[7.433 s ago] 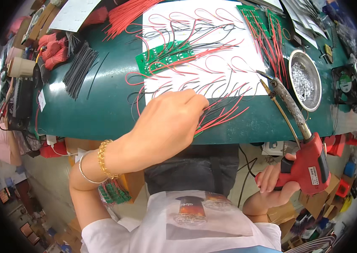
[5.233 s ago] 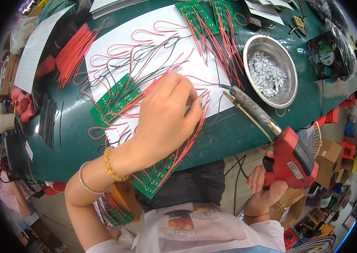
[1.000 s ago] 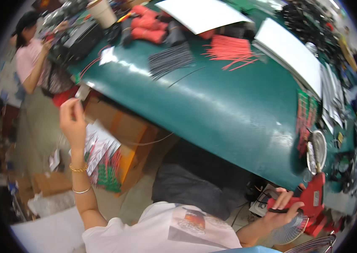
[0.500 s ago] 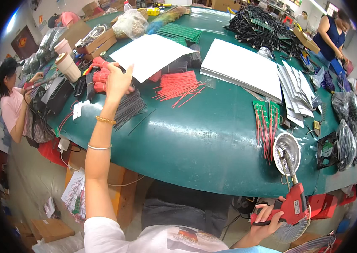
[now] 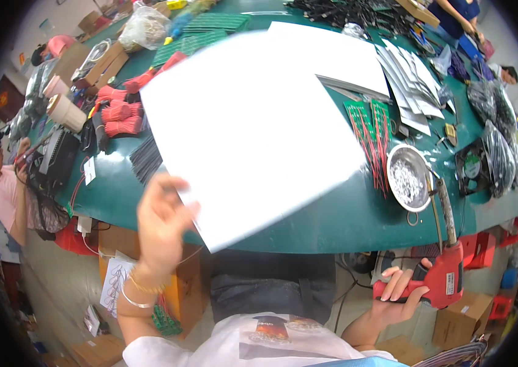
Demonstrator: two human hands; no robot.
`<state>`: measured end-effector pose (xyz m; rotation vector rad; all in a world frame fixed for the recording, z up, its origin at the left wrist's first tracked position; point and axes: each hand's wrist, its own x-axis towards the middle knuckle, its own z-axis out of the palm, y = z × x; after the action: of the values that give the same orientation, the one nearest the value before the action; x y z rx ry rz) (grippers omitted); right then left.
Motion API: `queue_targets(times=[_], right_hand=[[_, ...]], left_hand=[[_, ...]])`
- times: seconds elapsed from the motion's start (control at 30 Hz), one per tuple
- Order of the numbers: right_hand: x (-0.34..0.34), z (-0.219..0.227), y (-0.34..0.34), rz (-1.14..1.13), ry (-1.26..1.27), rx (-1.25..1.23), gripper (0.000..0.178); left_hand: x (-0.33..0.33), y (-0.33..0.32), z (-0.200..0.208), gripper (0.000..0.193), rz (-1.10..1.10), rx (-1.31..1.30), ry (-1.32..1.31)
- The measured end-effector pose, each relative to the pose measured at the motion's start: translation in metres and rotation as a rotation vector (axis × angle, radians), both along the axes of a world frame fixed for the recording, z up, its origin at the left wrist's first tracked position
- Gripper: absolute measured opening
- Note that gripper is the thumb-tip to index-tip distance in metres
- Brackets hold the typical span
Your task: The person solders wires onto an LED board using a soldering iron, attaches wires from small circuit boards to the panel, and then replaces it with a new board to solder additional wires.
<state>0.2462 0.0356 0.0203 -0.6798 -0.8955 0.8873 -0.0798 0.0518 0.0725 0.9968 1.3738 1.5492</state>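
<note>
Head view: the left hand (image 5: 162, 223) pinches a white sheet (image 5: 246, 128) between its fingers above the green tabletop (image 5: 332, 223); the right hand (image 5: 402, 290) grips a red soldering gun (image 5: 445, 275).

One large white rectangular sheet (image 5: 246, 134) extends from my left hand (image 5: 164, 223); just behind that hand sit two bracelets, one gold-coloured (image 5: 144, 284) and one thin and silvery (image 5: 132, 299). My right hand (image 5: 402, 289) holds one red pistol-shaped tool with a metal barrel (image 5: 444, 278). Beyond it are one round silvery metal bowl (image 5: 415, 156), two narrow green circuit boards trailing red wires (image 5: 359, 115) and one square black fan (image 5: 472, 166). Two pale cylindrical containers (image 5: 68, 114) stand beyond my left hand. Four co-workers (image 5: 8, 199) appear, two past each hand.
</note>
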Motion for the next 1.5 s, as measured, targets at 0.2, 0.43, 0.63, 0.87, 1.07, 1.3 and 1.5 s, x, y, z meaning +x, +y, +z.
queue_targets(times=[0.2, 0.43, 0.63, 0.87, 1.07, 1.3, 1.5], right_hand=[[0.001, -0.006, -0.007, 0.072, 0.003, -0.045, 0.054], [-0.004, -0.01, -0.009, 0.084, -0.023, -0.084, 0.054], [-0.004, -0.01, -0.012, 0.066, -0.071, -0.145, 0.058], [-0.004, -0.015, -0.003, 0.079, -0.111, -0.105, 0.051], [-0.012, -0.01, 0.001, 0.093, -0.09, -0.171, 0.058], [-0.009, -0.015, -0.002, 0.078, -0.121, -0.173, 0.059], [-0.008, -0.015, 0.0, 0.064, -0.111, -0.184, 0.059]], left_hand=[[0.049, -0.04, -0.031, 0.036, -0.221, -0.323, -0.158], [0.049, 0.017, -0.01, 0.034, -0.532, 0.039, 1.096], [0.085, 0.069, -0.043, 0.056, -0.728, 0.338, 1.426], [0.088, 0.075, -0.049, 0.057, -0.787, 0.261, 1.467], [0.104, 0.088, -0.062, 0.052, -0.638, 0.323, 1.477], [0.106, 0.06, -0.058, 0.062, -0.76, 0.28, 1.364], [0.111, 0.012, -0.04, 0.068, -0.934, 0.245, 1.382]])
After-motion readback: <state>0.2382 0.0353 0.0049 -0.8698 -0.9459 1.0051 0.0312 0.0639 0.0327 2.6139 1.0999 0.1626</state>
